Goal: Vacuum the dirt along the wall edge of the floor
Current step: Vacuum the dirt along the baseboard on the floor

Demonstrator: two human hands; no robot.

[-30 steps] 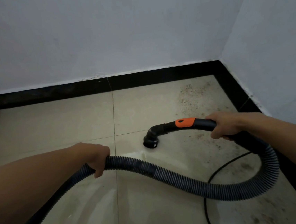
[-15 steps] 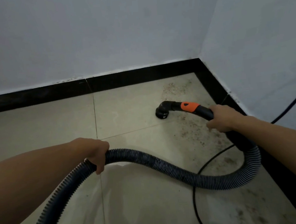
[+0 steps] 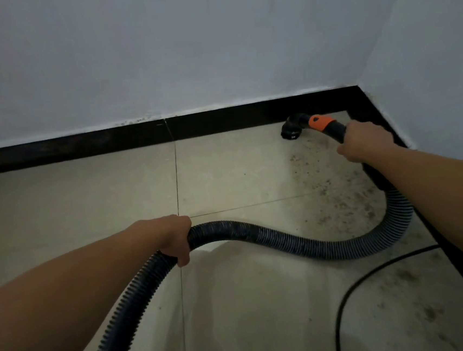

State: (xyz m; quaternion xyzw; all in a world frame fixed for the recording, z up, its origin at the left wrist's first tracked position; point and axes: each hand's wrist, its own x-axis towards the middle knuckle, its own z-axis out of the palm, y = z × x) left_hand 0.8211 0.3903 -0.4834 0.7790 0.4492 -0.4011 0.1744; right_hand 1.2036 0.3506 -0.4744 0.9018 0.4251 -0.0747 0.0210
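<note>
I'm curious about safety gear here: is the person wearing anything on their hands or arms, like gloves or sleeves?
No. Both the left hand and the right hand are bare, with no gloves. The left forearm and right forearm are bare to the frame's edge: no sleeves, watch or bracelet show.

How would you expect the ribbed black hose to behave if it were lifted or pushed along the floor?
Probably floppy: the hose sags in an S-curve between the left hand and the right hand. Its ribbed wall likely bends easily yet resists kinking. Pushed, it would probably snake sideways rather than slide straight, perhaps catching the thin cable nearby.
</note>
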